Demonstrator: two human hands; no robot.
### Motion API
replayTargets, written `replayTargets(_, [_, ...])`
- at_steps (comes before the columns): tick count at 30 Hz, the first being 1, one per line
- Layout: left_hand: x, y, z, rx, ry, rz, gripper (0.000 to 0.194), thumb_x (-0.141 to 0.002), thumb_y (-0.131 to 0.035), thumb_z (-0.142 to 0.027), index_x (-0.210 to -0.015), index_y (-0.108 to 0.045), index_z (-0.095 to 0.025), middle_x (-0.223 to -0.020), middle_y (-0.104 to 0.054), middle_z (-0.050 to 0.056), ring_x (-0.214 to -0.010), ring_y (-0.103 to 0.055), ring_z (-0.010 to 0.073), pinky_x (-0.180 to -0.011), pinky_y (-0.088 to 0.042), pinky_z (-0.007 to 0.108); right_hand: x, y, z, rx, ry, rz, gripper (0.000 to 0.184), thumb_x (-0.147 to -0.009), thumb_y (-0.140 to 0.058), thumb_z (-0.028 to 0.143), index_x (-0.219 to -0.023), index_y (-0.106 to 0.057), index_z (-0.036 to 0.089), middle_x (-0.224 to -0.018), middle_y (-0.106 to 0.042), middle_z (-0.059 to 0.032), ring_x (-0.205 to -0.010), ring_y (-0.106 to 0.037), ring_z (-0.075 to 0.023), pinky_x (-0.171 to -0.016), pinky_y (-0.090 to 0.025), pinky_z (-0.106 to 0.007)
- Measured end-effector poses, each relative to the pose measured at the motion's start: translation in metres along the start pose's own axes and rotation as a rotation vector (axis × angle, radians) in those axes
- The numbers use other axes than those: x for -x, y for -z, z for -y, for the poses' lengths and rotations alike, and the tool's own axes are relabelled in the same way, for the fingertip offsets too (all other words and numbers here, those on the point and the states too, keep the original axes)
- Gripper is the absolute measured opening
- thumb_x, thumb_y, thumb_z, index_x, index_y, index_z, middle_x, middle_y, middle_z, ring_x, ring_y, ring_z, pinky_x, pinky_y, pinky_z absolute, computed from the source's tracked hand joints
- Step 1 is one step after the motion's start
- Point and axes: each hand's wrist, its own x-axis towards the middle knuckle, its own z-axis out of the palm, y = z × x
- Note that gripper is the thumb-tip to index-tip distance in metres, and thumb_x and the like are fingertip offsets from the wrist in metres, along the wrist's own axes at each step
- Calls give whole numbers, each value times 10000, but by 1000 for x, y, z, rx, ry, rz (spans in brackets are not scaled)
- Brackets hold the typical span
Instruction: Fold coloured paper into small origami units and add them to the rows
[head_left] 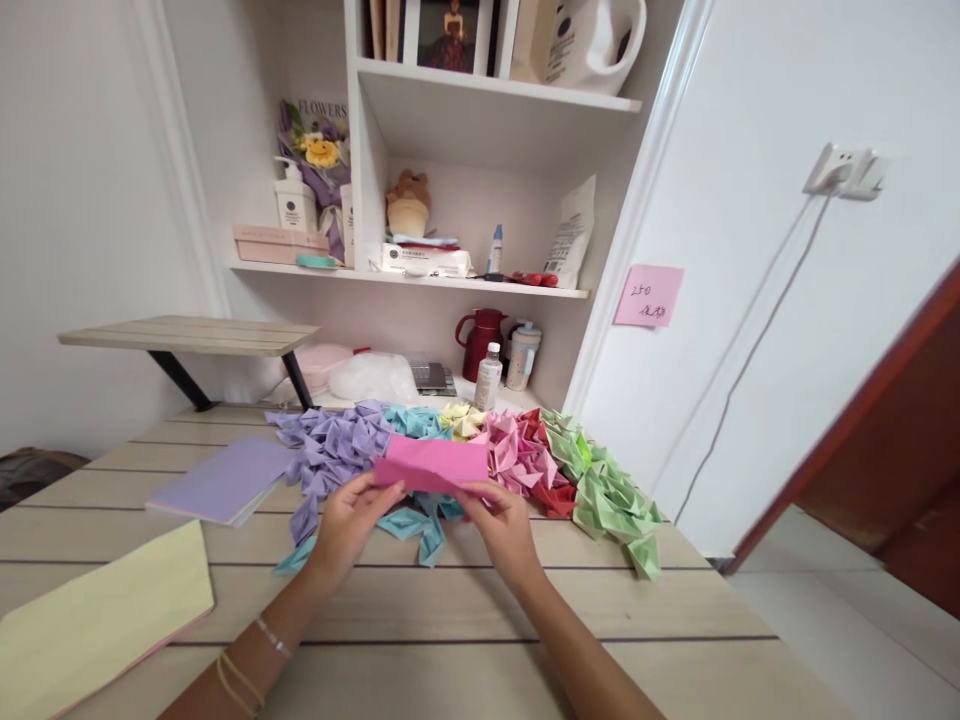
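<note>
A bright pink sheet of paper (435, 465) with a lengthwise fold is held up above the table, between both hands. My left hand (358, 515) pinches its lower left corner, and my right hand (499, 520) grips the lower right one. Just behind the sheet lies a wide heap of folded paper pieces: purple ones (337, 440) at the left, blue ones (420, 530) and pale yellow ones (463, 418) in the middle, then pink ones (529, 460), red ones (556, 500) and green ones (611, 505) at the right. The sheet hides part of the heap.
On the slatted wooden table (420, 650), a stack of purple paper (225, 480) and a stack of yellow paper (112, 610) lie at the left. A small raised stand (187, 333) rises behind them. A bottle (488, 377) and a red jug (484, 340) stand at the back.
</note>
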Motion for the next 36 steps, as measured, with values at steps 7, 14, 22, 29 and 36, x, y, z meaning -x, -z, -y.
replayTargets(7, [-7, 0, 6, 142, -52, -117, 378, -596, -733, -310, -848, -477, -195, -710, -663, -11, -668, -653, 151, -683, -534, 304, 6, -9, 1, -144, -92, -54, 638, -782, -550, 434, -1323, -352, 161, -538, -579, 27, -517, -585, -148, -490, -477, -240])
replayTargets(14, [2, -5, 11, 44, 67, 114, 342, -587, -730, -304, -867, -654, -122, -674, -669, 41, -680, -638, 184, -654, -523, 279, 13, -14, -3, 92, -24, 60, 477, -828, -480, 429, -1253, -486, 213, -633, -651, -25, -518, -594, -167, -522, -486, -275])
replayTargets(22, [-1, -1, 2, 89, 76, 99, 301, -625, -698, -328, -846, -695, -123, -864, -702, 104, -784, -644, 215, -718, -519, 306, 8, -1, 7, 392, 279, 293, 615, -601, -742, 358, -1182, -546, 318, -1024, -631, -64, -782, -585, -211, -571, -491, -264])
replayTargets(29, [8, -5, -1, -106, 79, 276, 295, -608, -713, -300, -855, -697, -140, -734, -706, 73, -695, -648, 213, -648, -529, 307, 6, -1, 4, 236, 165, 38, 154, -636, -701, 273, -774, -681, 209, -994, -610, -79, -905, -567, -230, -550, -473, -238])
replayTargets(36, [11, -13, 6, -145, 48, 214, 390, -630, -699, -277, -977, -579, -147, -690, -676, 36, -524, -639, 158, -490, -498, 229, 4, -7, -3, 7, -101, -21, 249, -641, -699, 342, -787, -607, 163, -877, -632, -60, -599, -563, -128, -498, -451, -230])
